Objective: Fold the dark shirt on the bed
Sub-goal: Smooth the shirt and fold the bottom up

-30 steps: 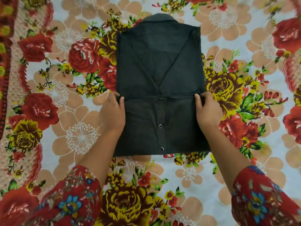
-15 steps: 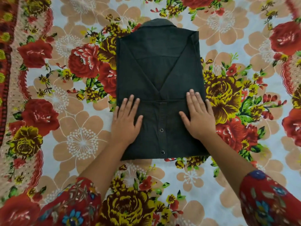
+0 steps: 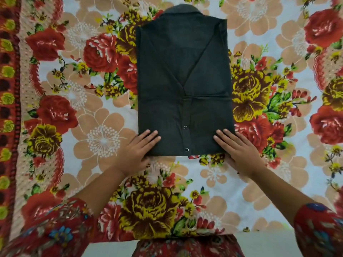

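both hands [image 3: 137, 152] [image 3: 239, 153] lower, at shirt [image 3: 183, 71] hem

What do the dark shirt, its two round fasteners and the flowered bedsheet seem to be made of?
Dark shirt: thin woven cloth, matte, probably cotton; it holds crisp fold lines. Fasteners: likely metal snaps; small rings that glint. Bedsheet: printed fabric, faint sheen on the red roses; fibre unclear.

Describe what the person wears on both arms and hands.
The left hand and right hand are bare: no rings, watch or bracelets show. The left sleeve and right sleeve are red fabric with a busy floral print in blue, yellow and teal. They end well short of the wrists, leaving the forearms uncovered.
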